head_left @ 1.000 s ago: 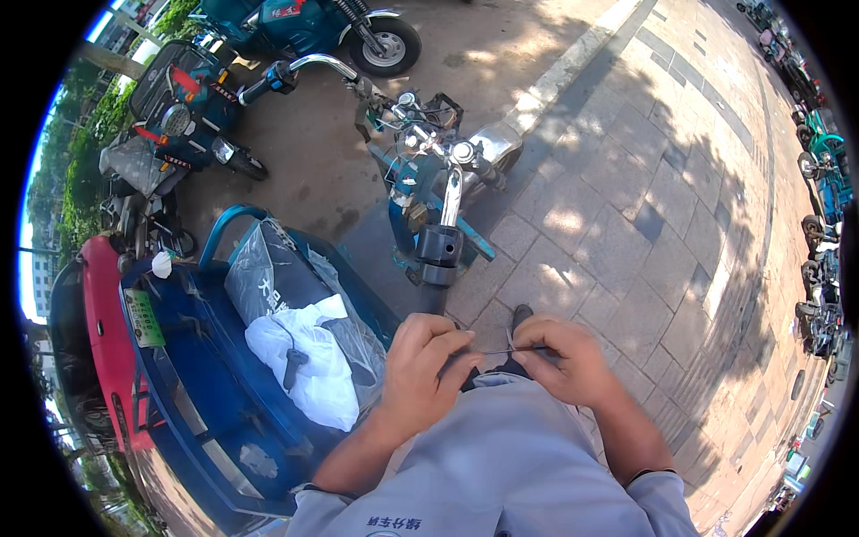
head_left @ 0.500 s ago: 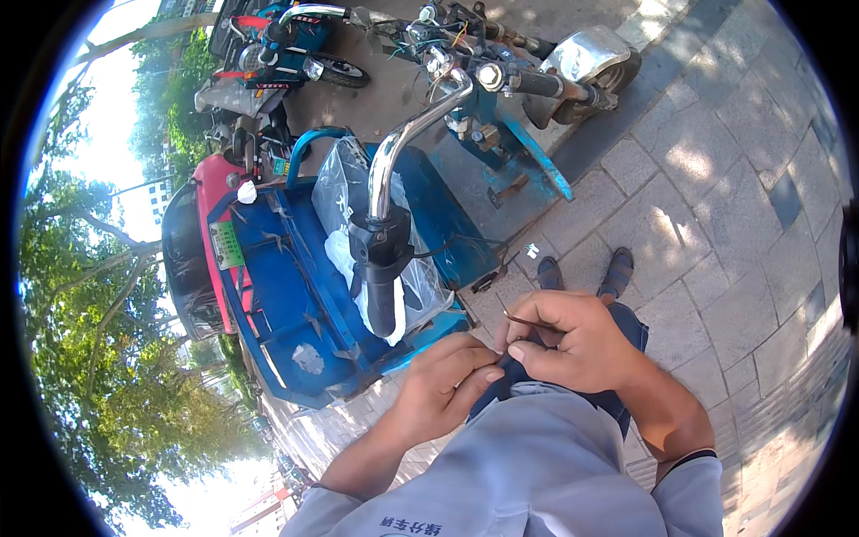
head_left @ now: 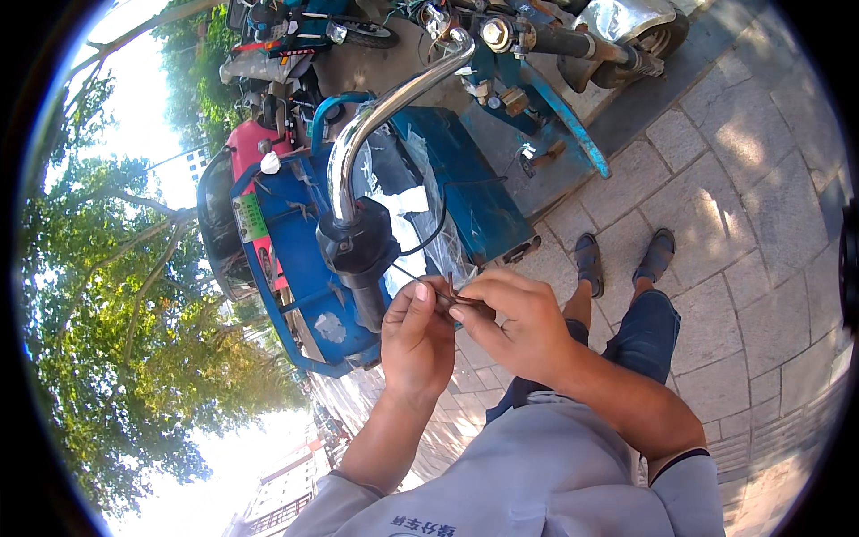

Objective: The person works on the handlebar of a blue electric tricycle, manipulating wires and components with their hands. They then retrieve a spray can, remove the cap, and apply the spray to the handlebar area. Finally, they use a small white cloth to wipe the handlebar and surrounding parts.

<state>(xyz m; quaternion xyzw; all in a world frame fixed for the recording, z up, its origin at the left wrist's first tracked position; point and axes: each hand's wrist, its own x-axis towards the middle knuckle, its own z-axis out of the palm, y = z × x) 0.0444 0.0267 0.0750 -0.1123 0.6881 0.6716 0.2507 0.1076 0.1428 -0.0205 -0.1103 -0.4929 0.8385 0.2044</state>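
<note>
My left hand is closed, with thumb and fingertips pinched by the end of a thin dark cable that runs from the handlebar. Against it, my right hand grips a slim, brownish, bent metal piece. Its exact kind is mostly hidden by the fingers. Both hands meet just to the right of the black handlebar grip. Above that grip sits a black switch housing on a curved chrome handlebar. A thicker black cable loops beside it.
Behind the handlebar stands a blue cargo tricycle bed with plastic sheeting and white cloth inside. A teal metal box stands to its right. Other vehicles, including a pink one, are farther off. Paving slabs lie on the right.
Both hands have risen and moved left, from near my waist to beside the handlebar grip. The metal piece has come along in my right hand. My view has shifted closer to the handlebar.
</note>
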